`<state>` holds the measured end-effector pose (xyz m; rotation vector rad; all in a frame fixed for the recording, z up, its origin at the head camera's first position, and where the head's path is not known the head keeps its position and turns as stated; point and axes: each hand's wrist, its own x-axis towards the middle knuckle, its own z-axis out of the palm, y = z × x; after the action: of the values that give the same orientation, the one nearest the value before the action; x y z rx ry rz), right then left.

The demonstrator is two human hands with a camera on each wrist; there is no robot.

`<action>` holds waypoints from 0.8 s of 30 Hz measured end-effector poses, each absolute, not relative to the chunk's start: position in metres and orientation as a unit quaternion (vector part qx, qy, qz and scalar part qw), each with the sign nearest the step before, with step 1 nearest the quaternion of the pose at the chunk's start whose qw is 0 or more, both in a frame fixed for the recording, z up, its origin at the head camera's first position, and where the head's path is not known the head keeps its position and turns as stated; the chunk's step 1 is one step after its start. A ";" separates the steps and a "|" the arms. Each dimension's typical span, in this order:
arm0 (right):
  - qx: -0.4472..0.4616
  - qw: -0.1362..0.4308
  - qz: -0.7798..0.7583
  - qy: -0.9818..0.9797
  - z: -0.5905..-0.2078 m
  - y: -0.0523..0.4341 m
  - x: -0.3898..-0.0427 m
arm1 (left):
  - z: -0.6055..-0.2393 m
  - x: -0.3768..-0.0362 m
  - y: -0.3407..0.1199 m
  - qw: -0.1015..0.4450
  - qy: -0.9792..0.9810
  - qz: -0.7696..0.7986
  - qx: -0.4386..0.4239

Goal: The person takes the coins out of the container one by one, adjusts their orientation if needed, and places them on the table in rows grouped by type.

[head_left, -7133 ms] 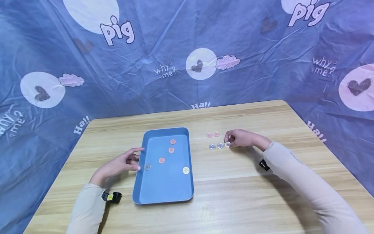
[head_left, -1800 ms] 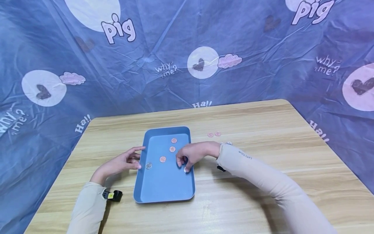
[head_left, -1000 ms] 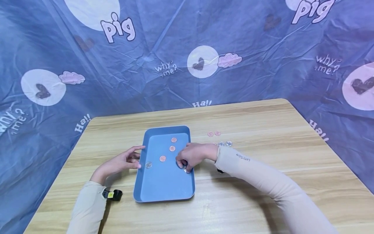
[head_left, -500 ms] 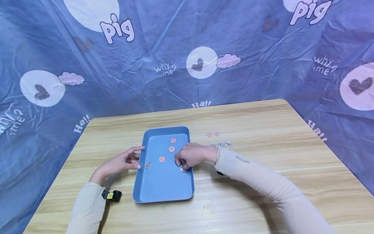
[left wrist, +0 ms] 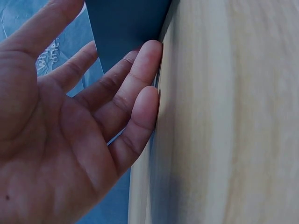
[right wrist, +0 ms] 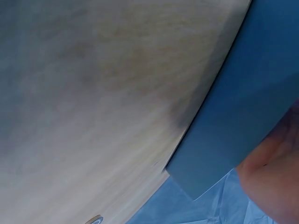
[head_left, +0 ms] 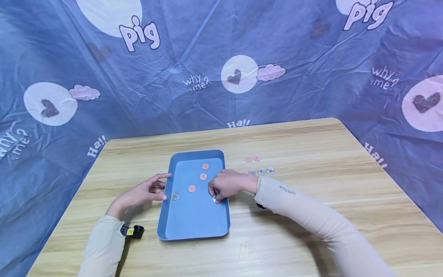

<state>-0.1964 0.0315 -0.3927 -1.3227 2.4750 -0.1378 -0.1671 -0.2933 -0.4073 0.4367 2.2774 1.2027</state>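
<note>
Right hand (head_left: 226, 185) curled over the blue tray (head_left: 194, 227), pinching a silver coin (head_left: 215, 199) near its right wall. Left hand (head_left: 145, 192) open, touching the left wall.

Cream long sleeves (head_left: 311, 215), small lettering on the right, black wrist-worn cameras (head_left: 133, 232).

Light wooden table (head_left: 311, 200) with blue tray (head_left: 194, 227), two copper coins (head_left: 252, 158), three silver coins (head_left: 261, 171).
</note>
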 end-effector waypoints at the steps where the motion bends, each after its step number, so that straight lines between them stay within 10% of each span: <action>1: -0.464 0.165 -0.047 0.869 -0.393 0.031 -0.196 | -0.407 -0.167 -0.293 0.262 0.841 0.445 0.161; 24: -0.469 0.169 -0.041 0.866 -0.392 0.033 -0.196 | -0.408 -0.167 -0.293 0.259 0.842 0.444 0.163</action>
<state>-0.1964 0.0331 -0.3920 -1.3330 2.4622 -0.1151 -0.1665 -0.2934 -0.4081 0.4416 2.2815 1.2037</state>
